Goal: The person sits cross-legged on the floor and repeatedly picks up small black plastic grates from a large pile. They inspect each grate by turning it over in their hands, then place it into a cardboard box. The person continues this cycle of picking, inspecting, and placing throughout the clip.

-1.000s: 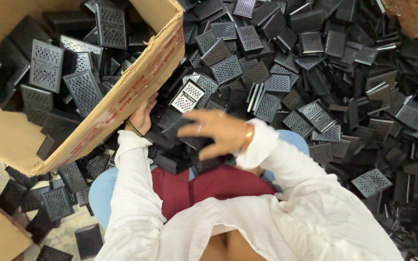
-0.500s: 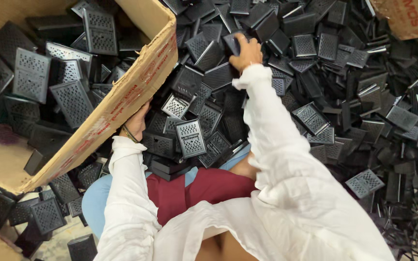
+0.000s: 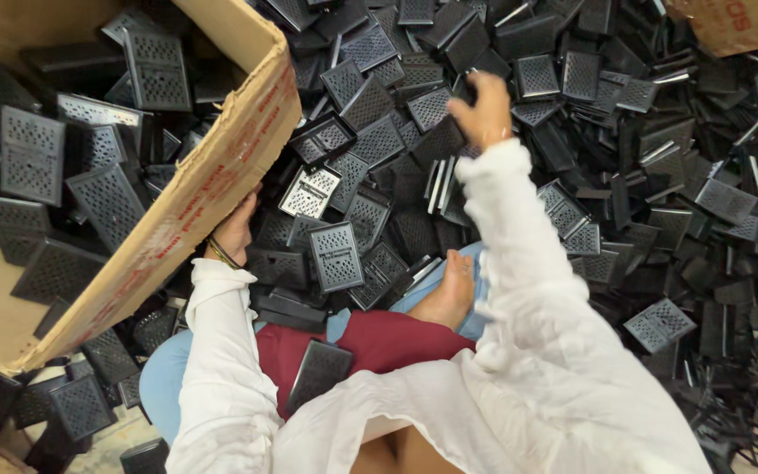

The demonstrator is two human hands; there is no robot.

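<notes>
Nearest the camera, one black perforated plastic panel [image 3: 319, 373] lies on the dark red cloth over the person's lap [image 3: 396, 342], with a bare foot [image 3: 447, 294] just beyond it. The left hand [image 3: 237, 230] rests against the outer wall of the tilted cardboard box [image 3: 221, 189], which already holds many of the same grilles; its fingers are mostly hidden behind the box edge, so I cannot tell how they are set. Farther out, the right hand [image 3: 482, 110] reaches over the heap of loose black grille pieces [image 3: 589, 175] spread across the floor, fingers curled together around the edge of one dark piece [image 3: 462, 88] at the top of the pile. The step in hand looks like the pick: taking a piece from the heap. Judging by the box contents, the next move calls for lifting that piece clear of its neighbours without dragging others along. A second cardboard box [image 3: 734, 22] sits at the far right corner.
</notes>
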